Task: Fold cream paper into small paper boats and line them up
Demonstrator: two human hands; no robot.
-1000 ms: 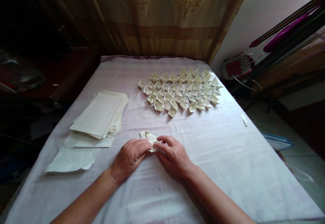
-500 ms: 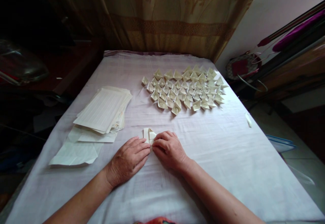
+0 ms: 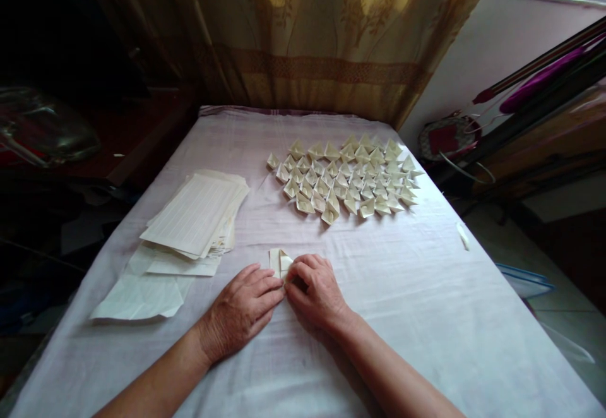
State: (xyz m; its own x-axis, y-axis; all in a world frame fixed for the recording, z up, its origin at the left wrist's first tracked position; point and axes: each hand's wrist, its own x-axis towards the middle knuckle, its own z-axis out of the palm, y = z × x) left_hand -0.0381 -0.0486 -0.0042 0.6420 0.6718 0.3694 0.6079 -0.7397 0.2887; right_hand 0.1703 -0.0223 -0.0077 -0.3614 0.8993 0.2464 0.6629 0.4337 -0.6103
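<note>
Between my hands a small piece of folded cream paper [image 3: 275, 262] lies on the cloth, with a slanted flap at its upper right. My left hand [image 3: 243, 309] rests palm down, fingers stretched out, their tips on the paper's lower left edge. Closed in a pinch, my right hand [image 3: 318, 290] grips the paper's right side; its thumb and the paper's lower part are mostly hidden. Beyond them stand several folded paper boats [image 3: 330, 212] in a close cluster. To the left lies a stack of lined paper sheets [image 3: 193, 213].
A crumpled pale sheet [image 3: 137, 295] sticks out below the stack. White cloth [image 3: 407, 292] covers the table. A small white scrap [image 3: 463, 237] lies near the right edge. At the back hangs a gold-brown curtain [image 3: 303, 58]; a patterned bag [image 3: 447, 135] is beyond the right side.
The whole scene sits slightly lower in view, as the camera has tilted up a little. My right fingers have shifted slightly on the folded paper; my left hand stays beside it.
</note>
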